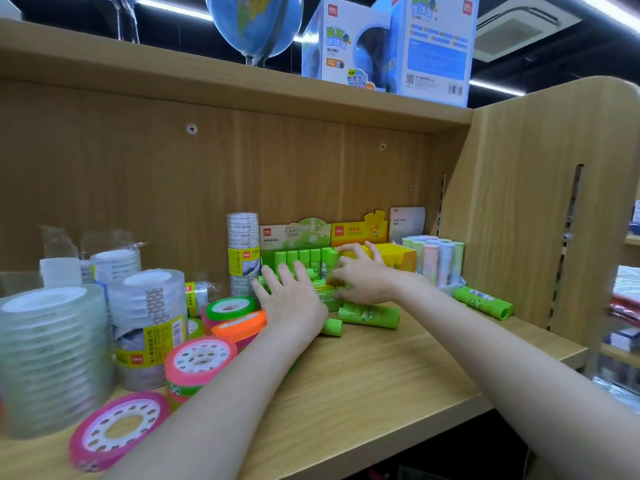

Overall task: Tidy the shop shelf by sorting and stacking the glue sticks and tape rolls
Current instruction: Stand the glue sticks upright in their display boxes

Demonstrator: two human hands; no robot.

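Loose green glue sticks (369,315) lie on the wooden shelf (363,382) in front of a green display box of upright green sticks (301,256). My left hand (289,301) lies flat, fingers spread, over several of the loose sticks. My right hand (360,275) reaches in beside it with curled fingers on a yellow-green stick at the box front; blur hides the exact grip. One more green stick (483,301) lies apart at the right. Coloured tape rolls (201,358) and clear tape stacks (149,320) crowd the left side.
A yellow glue-stick box (391,252) and a tray of pastel sticks (438,261) stand at the back right. A tall clear tape column (242,251) stands left of the green box. A pink roll (116,429) lies near the front edge. Globes sit on the upper shelf.
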